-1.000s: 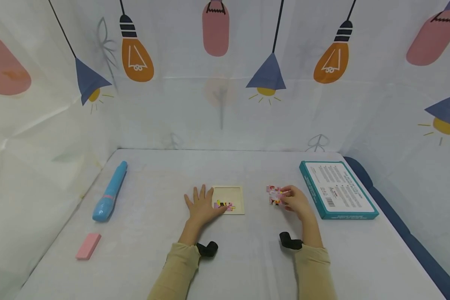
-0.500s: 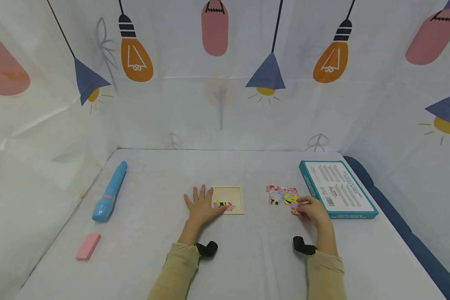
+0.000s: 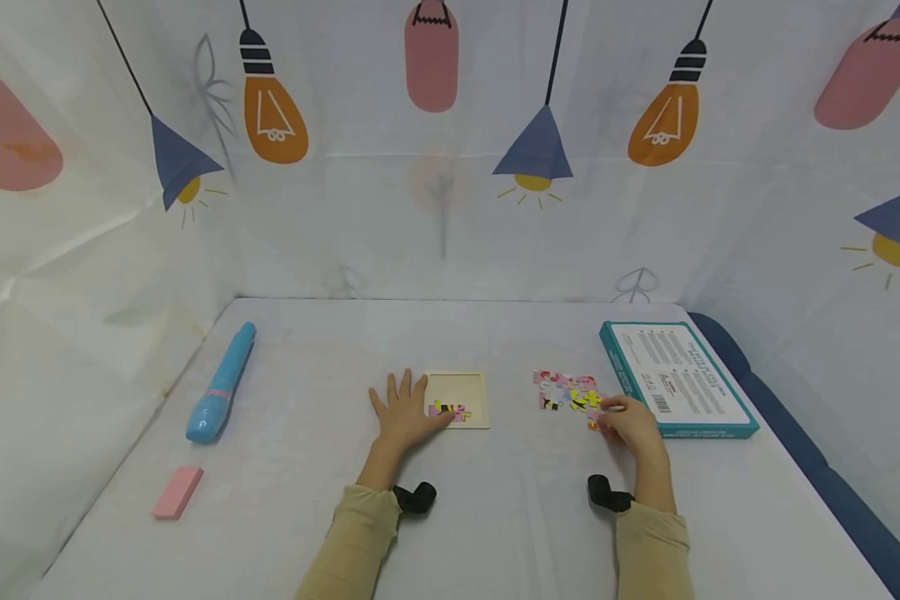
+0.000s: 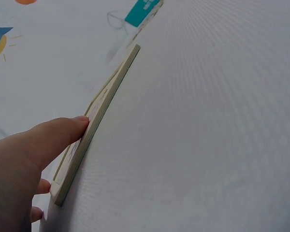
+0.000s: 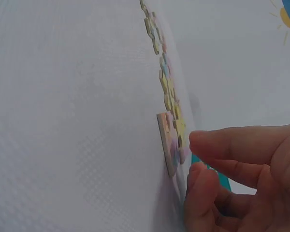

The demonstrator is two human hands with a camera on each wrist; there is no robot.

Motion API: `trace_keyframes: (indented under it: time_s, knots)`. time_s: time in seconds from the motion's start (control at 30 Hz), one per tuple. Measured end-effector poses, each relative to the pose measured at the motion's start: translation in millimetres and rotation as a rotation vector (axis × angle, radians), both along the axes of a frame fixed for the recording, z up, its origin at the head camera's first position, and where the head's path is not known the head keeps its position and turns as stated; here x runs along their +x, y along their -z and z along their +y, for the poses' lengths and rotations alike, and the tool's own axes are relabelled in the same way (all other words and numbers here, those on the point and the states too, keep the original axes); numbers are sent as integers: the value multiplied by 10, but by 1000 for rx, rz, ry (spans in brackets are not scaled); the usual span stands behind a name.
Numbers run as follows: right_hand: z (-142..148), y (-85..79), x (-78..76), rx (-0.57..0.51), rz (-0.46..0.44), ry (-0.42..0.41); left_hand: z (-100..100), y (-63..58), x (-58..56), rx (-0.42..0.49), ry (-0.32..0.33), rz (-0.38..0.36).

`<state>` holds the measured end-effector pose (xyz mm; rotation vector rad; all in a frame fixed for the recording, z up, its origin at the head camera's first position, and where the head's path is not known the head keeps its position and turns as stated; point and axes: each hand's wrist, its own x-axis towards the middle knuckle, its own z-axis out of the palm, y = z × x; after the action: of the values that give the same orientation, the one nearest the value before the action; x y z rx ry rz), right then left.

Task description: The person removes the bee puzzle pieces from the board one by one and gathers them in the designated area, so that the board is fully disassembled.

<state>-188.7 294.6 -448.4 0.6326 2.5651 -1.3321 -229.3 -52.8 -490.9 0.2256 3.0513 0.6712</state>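
My left hand (image 3: 401, 417) lies with fingers spread at the left side of a shallow wooden puzzle tray (image 3: 476, 392). Its thumb (image 4: 63, 128) reaches over the rim onto the puzzle pieces (image 3: 442, 408) along the tray's lower edge. To the right, a cluster of colourful jigsaw pieces (image 3: 566, 390) lies flat on the table. My right hand (image 3: 633, 425) is at the cluster's lower right corner, beside a corner piece (image 5: 166, 145). In the right wrist view, the thumb and bent fingers stand apart close to that piece, with nothing seen between them.
A teal-edged box (image 3: 682, 379) lies just right of my right hand. A blue pen-shaped device (image 3: 221, 383) and a pink block (image 3: 177, 492) lie on the left of the white-covered table (image 3: 495, 517). A printed curtain (image 3: 450, 225) stands behind.
My right hand has moved right and toward me, from the left part of the jigsaw cluster to its lower right corner, then slightly back from the corner piece. My left hand stays put.
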Motion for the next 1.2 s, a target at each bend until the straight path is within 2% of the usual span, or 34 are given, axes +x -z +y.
trace_keyframes:
  time_s: [0.3, 0.5, 0.8, 1.07, 1.2]
  knots:
    - [-178, -162, -26, 92, 117, -49, -13, -2, 2, -1, -3, 0]
    - [-384, -206, -95, 86, 164, -86, -14, -8, 0, -7, -6, -6]
    - [-845, -220, -157, 122, 302, -227, -22, 4, -3, -2, -3, 7]
    - [-1244, -193, -236, 146, 261, -305, -76, -20, -27, 19, -9, -8]
    - [-1401, -146, -266, 158, 272, -348, -101, -35, -29, 40, -6, -8]
